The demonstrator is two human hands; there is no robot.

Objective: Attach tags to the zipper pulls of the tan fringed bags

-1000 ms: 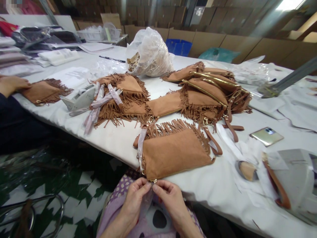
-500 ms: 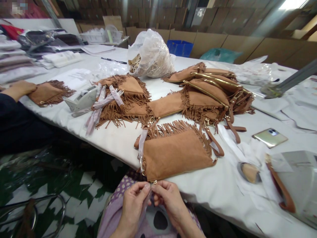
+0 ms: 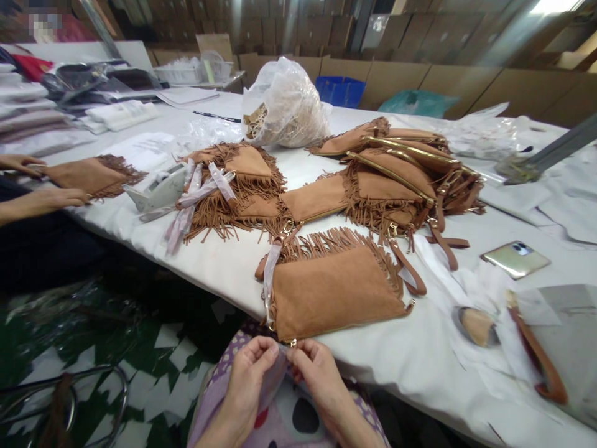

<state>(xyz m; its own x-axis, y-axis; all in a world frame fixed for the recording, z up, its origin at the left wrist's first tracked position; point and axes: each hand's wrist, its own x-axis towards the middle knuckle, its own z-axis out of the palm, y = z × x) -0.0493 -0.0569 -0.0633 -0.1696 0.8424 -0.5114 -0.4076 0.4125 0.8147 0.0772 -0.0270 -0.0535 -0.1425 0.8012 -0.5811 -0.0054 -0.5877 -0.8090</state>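
A brown fringed pouch (image 3: 333,292) lies at the table's near edge, its fringe pointing away from me and its zipper edge facing me. My left hand (image 3: 252,373) pinches a thin, clear plastic film (image 3: 275,376) just below the pouch's near left corner. On the film's other side, my right hand (image 3: 317,370) is closed at its edge, fingertips right beside the gold zipper pull (image 3: 293,343). What exactly sits between the right fingertips is partly hidden. A plastic-wrapped strap (image 3: 269,274) runs along the pouch's left side.
More fringed pouches (image 3: 392,177) are piled behind, near a tape dispenser (image 3: 161,186) and a stuffed plastic bag (image 3: 286,106). A phone (image 3: 515,258) and a brown strap (image 3: 538,354) lie at right. At far left, another person's hands (image 3: 51,202) handle a pouch (image 3: 86,176).
My hands have drawn slightly apart, and more of the plastic film shows between them. At left, the other person's second hand has come onto their pouch.
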